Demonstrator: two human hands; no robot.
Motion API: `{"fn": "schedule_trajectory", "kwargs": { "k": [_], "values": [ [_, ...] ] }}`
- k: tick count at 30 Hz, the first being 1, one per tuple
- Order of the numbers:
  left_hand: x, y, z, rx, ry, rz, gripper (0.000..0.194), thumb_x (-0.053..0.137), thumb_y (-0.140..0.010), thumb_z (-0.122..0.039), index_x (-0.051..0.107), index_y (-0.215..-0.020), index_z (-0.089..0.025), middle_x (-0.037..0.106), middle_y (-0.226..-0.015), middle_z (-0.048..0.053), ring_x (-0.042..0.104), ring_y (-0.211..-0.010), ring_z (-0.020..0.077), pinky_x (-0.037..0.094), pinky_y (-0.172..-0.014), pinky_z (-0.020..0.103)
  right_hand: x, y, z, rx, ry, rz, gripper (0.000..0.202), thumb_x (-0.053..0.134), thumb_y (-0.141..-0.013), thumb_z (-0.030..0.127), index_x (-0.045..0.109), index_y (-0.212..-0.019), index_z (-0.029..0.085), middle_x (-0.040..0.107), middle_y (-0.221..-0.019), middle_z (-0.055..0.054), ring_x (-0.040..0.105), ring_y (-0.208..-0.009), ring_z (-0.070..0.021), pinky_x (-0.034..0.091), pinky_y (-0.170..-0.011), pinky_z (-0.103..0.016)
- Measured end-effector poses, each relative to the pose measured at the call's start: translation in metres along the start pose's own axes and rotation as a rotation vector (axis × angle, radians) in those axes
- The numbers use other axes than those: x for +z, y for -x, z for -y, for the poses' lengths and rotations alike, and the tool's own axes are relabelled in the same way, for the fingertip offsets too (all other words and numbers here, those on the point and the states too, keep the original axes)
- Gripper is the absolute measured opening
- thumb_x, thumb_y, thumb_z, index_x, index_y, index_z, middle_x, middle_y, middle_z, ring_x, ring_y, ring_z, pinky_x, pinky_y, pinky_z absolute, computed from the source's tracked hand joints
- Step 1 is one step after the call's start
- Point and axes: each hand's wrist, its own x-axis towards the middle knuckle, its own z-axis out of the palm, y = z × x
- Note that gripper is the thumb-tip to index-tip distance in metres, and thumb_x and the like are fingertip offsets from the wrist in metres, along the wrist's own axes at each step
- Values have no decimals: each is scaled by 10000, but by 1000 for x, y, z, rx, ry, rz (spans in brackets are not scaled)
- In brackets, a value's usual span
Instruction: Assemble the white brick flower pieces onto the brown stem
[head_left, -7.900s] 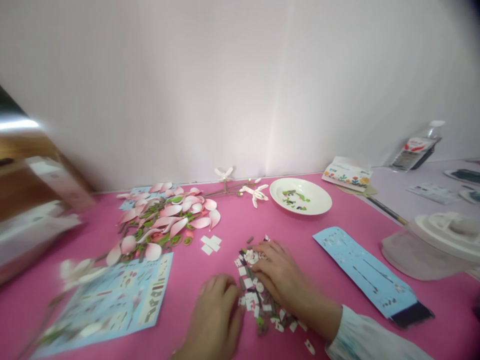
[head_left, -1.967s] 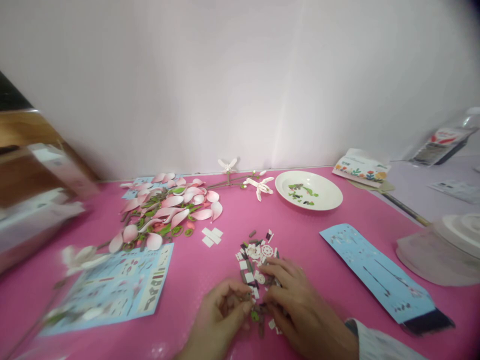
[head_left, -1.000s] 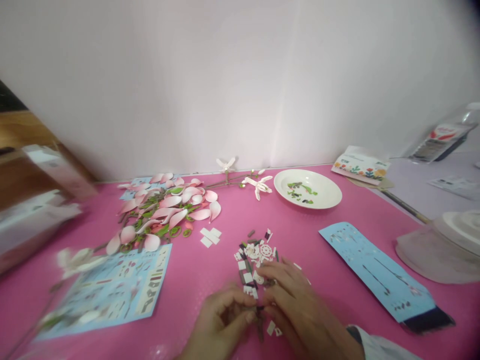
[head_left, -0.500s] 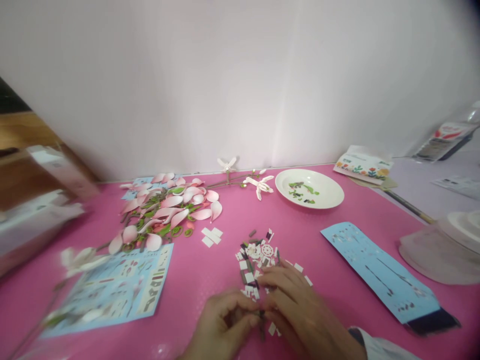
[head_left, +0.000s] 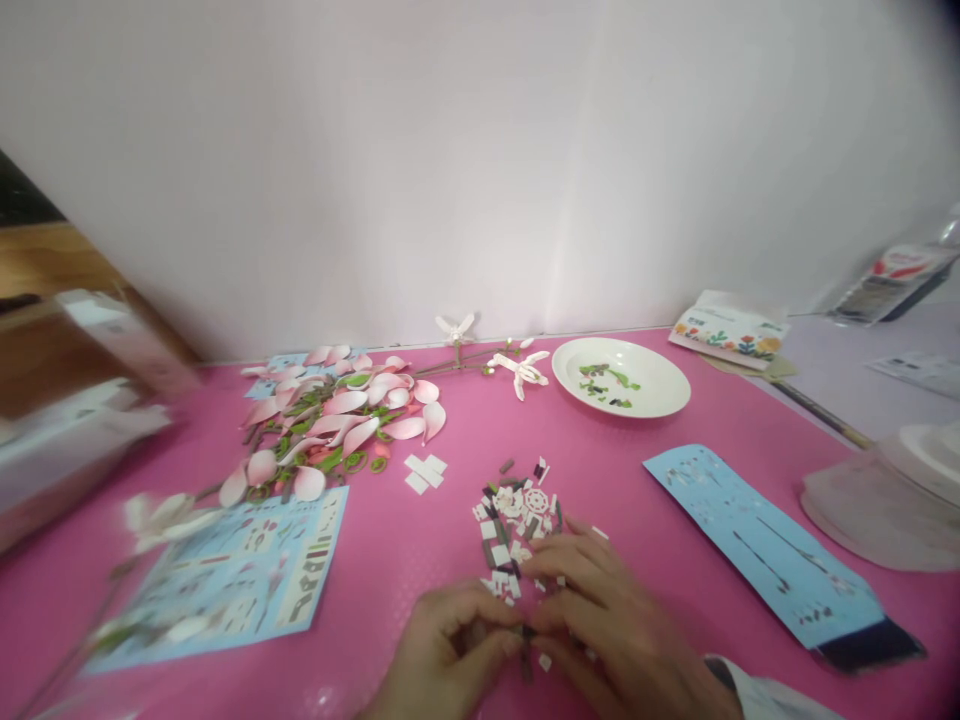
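My left hand [head_left: 457, 650] pinches a small dark brown building-toy piece [head_left: 526, 662] between thumb and forefinger, low in the view. From the other side my right hand [head_left: 604, 620] closes its fingertips on the same piece, partly covering it. Just beyond both hands lies a heap of small white, grey and dark bricks [head_left: 517, 515], with a round white latticed piece [head_left: 535, 501] on it. Beside the right fingertips a small white tile [head_left: 545, 662] rests on the pink table. Some loose pieces are hidden under my right hand.
Pink petals [head_left: 345, 402] and green parts are piled at left. Instruction sheets [head_left: 300, 590] lie left, and a blue booklet [head_left: 750, 540] right. A white plate [head_left: 667, 385] holds green pieces. A flower branch [head_left: 465, 362] lies by the wall, and white tiles [head_left: 425, 472] sit mid-table.
My right hand has shifted slightly to the right and down, its fingertips still at the brown piece. My left hand has barely moved. The rest of the table looks the same.
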Motion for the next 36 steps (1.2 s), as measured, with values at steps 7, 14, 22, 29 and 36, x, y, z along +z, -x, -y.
{"fn": "schedule_trajectory", "kwargs": {
  "k": [7,14,22,29,36],
  "values": [
    [-3,1,1,16,-84,-2,92,679,-764,-151,753,-775,-204,713,-738,53,669,-675,205,504,-656,309,2,2,-1,-12,-53,40,150,543,-843,79,610,-787,201,636,-940,-28,566,-988,-164,295,-1085,-415],
    [-2,0,0,33,-199,19,96,673,-760,-193,763,-742,-168,717,-706,97,647,-661,224,483,-626,312,3,2,1,-30,-90,38,160,520,-875,80,616,-802,185,634,-904,-27,567,-967,-147,296,-1085,-411],
    [0,1,-5,38,-257,13,117,676,-741,-212,765,-716,-141,716,-668,111,639,-638,228,470,-604,310,3,1,1,-48,-86,44,169,505,-894,110,622,-802,189,625,-857,-18,574,-913,-140,325,-1062,-413],
    [1,1,1,-120,101,26,106,693,-775,-264,709,-796,-161,735,-723,60,634,-660,166,456,-629,268,5,0,-1,-14,-74,-13,133,558,-844,85,619,-876,199,613,-842,-20,564,-863,-160,348,-1020,-434],
    [0,-1,-13,-183,171,-174,257,674,-786,-369,618,-936,-168,625,-613,-36,501,-405,68,357,-422,197,3,-3,5,54,-18,92,126,592,-812,123,576,-717,204,575,-795,-12,539,-816,-162,363,-995,-445]
  ]
}}
